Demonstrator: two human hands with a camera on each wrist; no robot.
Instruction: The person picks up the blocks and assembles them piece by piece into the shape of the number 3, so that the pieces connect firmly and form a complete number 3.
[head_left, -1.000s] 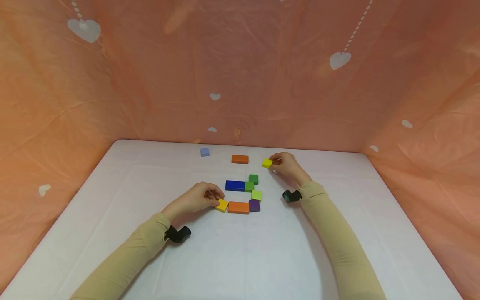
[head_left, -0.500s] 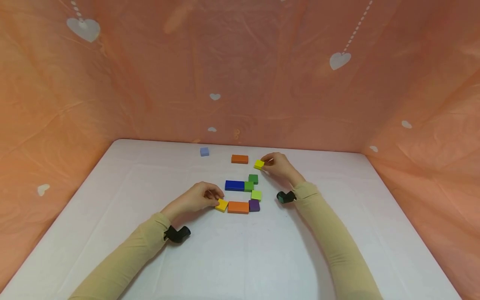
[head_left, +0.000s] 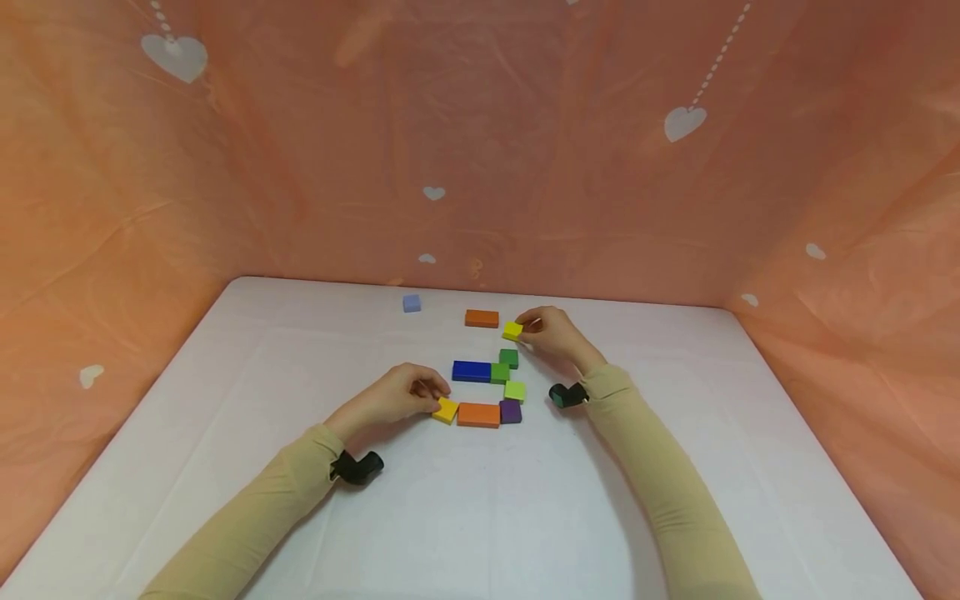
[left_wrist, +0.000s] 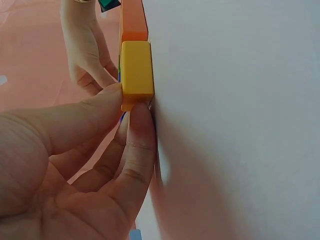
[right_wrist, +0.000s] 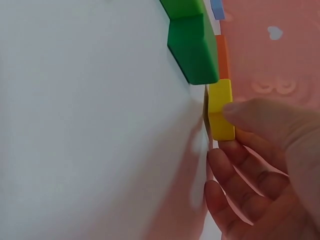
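My left hand pinches a golden-yellow block at the left end of the near orange block, thumb on one side and a fingertip on the end. On that orange block's right sits a purple block. Farther back, my right hand pinches a bright yellow block between thumb and fingers. It is just right of the far orange block and behind the dark green block. In the right wrist view the dark green block stands nearer the camera than the yellow one.
Between the two orange blocks lie a dark blue block, a mid-green block and a lime block. A light blue block sits at the far left. An orange heart-patterned sheet rises behind the white table.
My right hand has carried the bright yellow block left and slightly nearer, up beside the far orange block. My left hand stays in place on the golden-yellow block.
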